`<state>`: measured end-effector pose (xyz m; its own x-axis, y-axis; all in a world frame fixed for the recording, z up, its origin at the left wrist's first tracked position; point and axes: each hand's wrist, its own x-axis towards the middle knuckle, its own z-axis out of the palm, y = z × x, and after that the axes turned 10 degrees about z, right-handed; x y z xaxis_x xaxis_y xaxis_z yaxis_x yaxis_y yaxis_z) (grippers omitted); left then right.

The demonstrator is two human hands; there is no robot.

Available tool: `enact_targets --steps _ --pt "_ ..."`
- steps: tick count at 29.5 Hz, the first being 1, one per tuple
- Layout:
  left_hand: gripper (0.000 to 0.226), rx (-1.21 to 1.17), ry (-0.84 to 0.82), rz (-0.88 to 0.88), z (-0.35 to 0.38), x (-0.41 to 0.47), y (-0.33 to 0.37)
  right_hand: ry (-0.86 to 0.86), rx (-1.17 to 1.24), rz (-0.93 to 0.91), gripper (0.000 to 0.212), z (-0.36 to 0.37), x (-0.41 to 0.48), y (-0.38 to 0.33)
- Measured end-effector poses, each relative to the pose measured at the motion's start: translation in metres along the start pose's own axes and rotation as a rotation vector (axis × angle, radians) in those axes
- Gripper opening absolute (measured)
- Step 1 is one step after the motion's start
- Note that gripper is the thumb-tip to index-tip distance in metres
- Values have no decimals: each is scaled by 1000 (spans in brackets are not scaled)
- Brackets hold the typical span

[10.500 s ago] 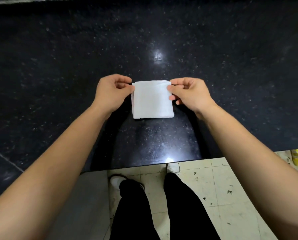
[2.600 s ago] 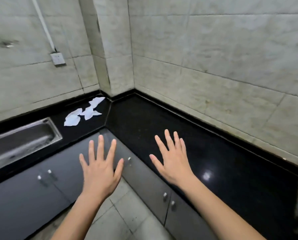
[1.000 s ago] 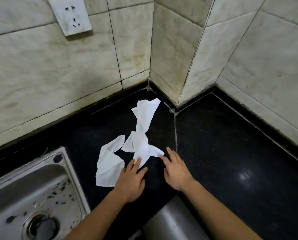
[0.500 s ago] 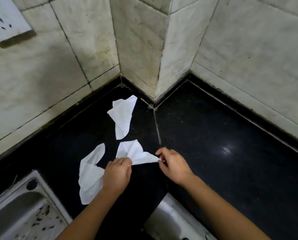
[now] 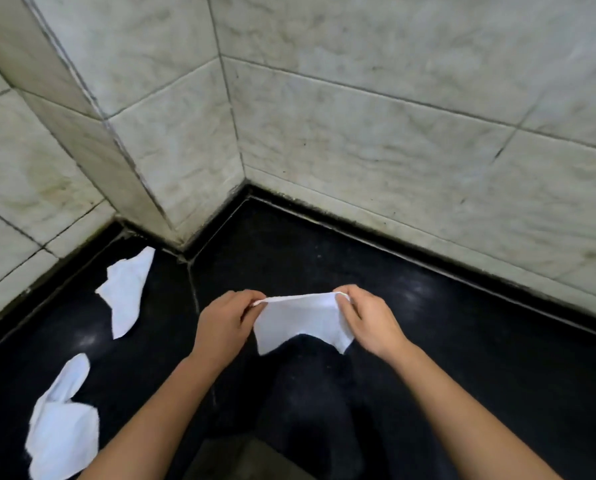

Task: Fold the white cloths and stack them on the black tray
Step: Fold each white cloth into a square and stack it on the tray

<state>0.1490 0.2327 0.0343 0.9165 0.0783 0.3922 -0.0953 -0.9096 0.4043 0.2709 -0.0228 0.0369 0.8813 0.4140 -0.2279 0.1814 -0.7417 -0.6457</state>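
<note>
A white cloth (image 5: 300, 320) hangs stretched between my two hands above the black countertop (image 5: 428, 341). My left hand (image 5: 225, 325) pinches its upper left corner and my right hand (image 5: 369, 320) pinches its upper right corner. The cloth's lower edge droops in two points. Two more crumpled white cloths lie on the counter to the left: one (image 5: 125, 294) near the wall corner, one (image 5: 62, 424) at the lower left. No black tray is in view.
Tiled walls (image 5: 393, 133) close the counter at the back and left, with a jutting corner pillar (image 5: 144, 150). A grey cabinet top edge (image 5: 248, 459) shows at the bottom between my forearms.
Both hands have lifted the middle cloth off the counter and carried it right, spreading it between them. The view has swung right; the sink is out of frame.
</note>
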Motion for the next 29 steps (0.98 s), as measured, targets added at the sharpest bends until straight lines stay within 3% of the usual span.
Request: enact_targets --steps 6,10,14,18,24,29 --pt "22 -111 2 -5 52 34 70 89 97 113 19 -74 -20 87" --pt "11 -268 -88 -18 62 50 88 157 269 173 12 -95 -35 108" --pt "14 -360 -115 -6 68 81 97 222 376 204 5 -106 -46 120" --pt "13 -496 -112 20 78 113 106 406 426 299 14 -112 -65 120" --pt "12 -636 -21 204 57 147 108 687 469 300 6 -121 -89 78" --pt "13 -454 -89 356 62 110 79 707 393 325 8 -76 -111 74"
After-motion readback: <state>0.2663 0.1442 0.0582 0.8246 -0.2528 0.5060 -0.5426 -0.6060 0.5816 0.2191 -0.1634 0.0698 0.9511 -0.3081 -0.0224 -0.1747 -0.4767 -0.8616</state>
